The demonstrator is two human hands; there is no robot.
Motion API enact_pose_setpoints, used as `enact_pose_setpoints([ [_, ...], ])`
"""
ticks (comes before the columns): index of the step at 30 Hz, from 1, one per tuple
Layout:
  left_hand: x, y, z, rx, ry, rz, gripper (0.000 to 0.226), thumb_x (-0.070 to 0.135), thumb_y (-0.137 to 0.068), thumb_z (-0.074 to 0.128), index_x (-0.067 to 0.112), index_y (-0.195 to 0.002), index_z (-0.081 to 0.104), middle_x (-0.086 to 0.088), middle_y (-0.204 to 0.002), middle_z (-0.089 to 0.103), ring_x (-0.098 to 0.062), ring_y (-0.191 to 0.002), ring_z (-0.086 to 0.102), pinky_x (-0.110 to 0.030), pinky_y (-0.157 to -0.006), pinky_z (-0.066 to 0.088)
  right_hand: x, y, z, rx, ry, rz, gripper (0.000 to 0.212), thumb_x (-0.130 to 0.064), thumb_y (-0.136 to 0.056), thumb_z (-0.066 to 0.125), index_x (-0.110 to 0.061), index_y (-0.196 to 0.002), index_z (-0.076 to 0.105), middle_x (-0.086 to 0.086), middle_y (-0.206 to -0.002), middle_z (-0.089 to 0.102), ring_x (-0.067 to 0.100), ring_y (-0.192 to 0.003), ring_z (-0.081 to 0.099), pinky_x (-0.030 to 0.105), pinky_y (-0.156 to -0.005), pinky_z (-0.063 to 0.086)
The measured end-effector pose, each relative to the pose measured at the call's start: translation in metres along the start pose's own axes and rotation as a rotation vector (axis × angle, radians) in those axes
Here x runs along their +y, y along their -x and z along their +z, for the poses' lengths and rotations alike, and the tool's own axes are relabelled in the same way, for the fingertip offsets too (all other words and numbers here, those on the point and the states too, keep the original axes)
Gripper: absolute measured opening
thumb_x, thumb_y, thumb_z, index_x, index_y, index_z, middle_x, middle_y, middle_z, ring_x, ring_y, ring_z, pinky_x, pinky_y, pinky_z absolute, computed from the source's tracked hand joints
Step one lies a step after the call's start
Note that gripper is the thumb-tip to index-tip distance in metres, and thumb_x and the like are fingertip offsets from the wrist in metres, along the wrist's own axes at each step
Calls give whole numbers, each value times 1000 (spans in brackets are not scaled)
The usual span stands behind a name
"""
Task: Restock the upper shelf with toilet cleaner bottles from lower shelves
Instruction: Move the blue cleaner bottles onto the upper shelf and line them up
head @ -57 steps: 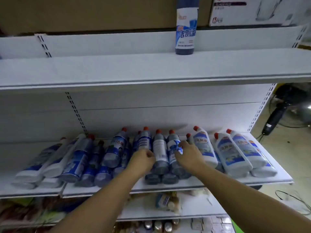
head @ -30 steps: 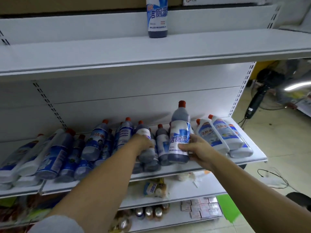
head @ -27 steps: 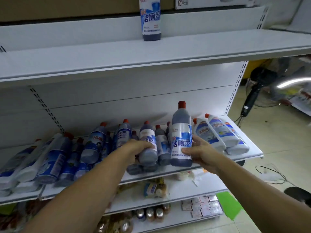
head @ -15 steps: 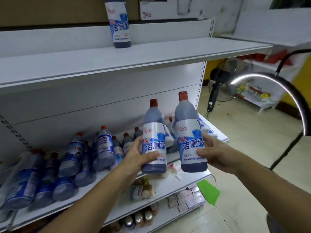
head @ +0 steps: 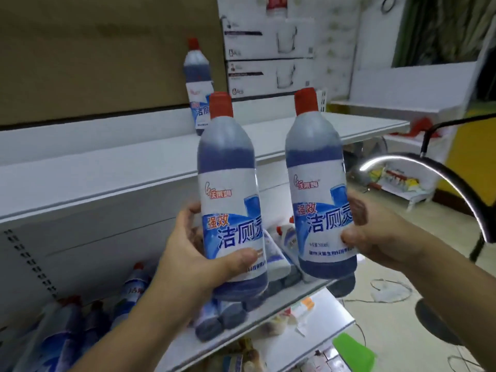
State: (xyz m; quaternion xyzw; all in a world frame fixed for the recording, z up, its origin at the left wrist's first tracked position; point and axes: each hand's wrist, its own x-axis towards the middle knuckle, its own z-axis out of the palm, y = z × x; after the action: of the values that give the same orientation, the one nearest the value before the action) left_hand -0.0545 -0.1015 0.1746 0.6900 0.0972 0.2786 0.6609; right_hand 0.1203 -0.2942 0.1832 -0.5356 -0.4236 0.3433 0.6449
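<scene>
Left bottle [head: 230,224] and right bottle [head: 319,210] read 强效洁厕灵.

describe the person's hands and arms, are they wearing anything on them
The left hand and right hand are bare: no gloves, rings, watch or bracelet show. The left forearm and right forearm are uncovered to the frame's edge; no sleeve is in view.

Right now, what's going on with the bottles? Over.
Left hand grips left toilet cleaner bottle. Right hand grips right toilet cleaner bottle. Upper shelf holds one standing bottle. Nothing blocking.
</scene>
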Motion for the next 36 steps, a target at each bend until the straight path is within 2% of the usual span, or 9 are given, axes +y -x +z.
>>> enact_pose_setpoints([
  [4,50,-26,-19,71,-97,181,76,19,-29,82,30,-98,52,10,-76,75,-8,-66,72,-17,-53,54,-33,-40,12,-31,43,-139,74,-29,-39,93,-26,-109,67,12,-110,71,32,-103,67,35,-77,58],
  [7,82,-52,-35,105,-202,232,65,20,-37,86,32,-93,55,20,-74,73,1,-66,69,-9,-48,49,-60,-79,14,-19,98,-200,84,-36,-33,94,-26,-110,62,4,-103,74,26,-97,70,32,-72,58],
  [9,98,-71,-46,130,-221,256,74,32,-28,96,31,-93,59,17,-78,74,-1,-70,70,-10,-50,51,-78,-106,10,-8,127,-220,92,-38,-27,94,-25,-111,58,1,-99,75,24,-94,71,31,-70,59],
  [12,112,-104,-59,182,-237,268,96,51,-11,90,27,-99,62,7,-87,76,-10,-79,73,-21,-59,57,-100,-145,-6,-26,142,-225,87,-29,-33,94,-22,-111,58,2,-95,75,22,-91,72,28,-67,59],
  [16,111,-160,-72,278,-276,221,95,27,-27,94,19,-113,56,-2,-97,73,-23,-90,71,-39,-75,58,-113,-198,-32,5,222,-211,55,-8,-58,75,-21,-108,56,-6,-85,76,13,-83,73,23,-61,58],
  [25,70,-284,-92,380,-411,69,77,8,-52,89,19,-118,51,-4,-109,68,-26,-99,66,-53,-90,53,-98,-322,-79,86,390,-196,37,-4,-75,72,-27,-98,54,-5,-94,64,14,-87,64,27,-68,56],
  [30,38,-309,-96,433,-439,39,64,5,-53,87,20,-108,57,2,-101,70,-18,-92,67,-33,-73,57,-56,-361,-97,147,421,-171,55,-8,-71,77,-19,-120,53,-4,-106,65,18,-100,62,37,-85,55],
  [33,31,-311,-100,417,-573,61,65,14,-53,88,26,-108,57,9,-104,68,-12,-94,67,-26,-75,53,-44,-367,-101,107,440,-155,62,-9,-72,77,-21,-126,50,-8,-108,62,13,-100,60,26,-77,53],
  [36,28,-311,-99,361,-664,39,60,25,-54,86,33,-106,57,14,-105,68,-5,-95,66,-21,-78,52,-41,-369,-101,108,474,-150,64,-12,-72,77,-23,-129,49,-5,-116,62,16,-107,59,30,-85,53],
])
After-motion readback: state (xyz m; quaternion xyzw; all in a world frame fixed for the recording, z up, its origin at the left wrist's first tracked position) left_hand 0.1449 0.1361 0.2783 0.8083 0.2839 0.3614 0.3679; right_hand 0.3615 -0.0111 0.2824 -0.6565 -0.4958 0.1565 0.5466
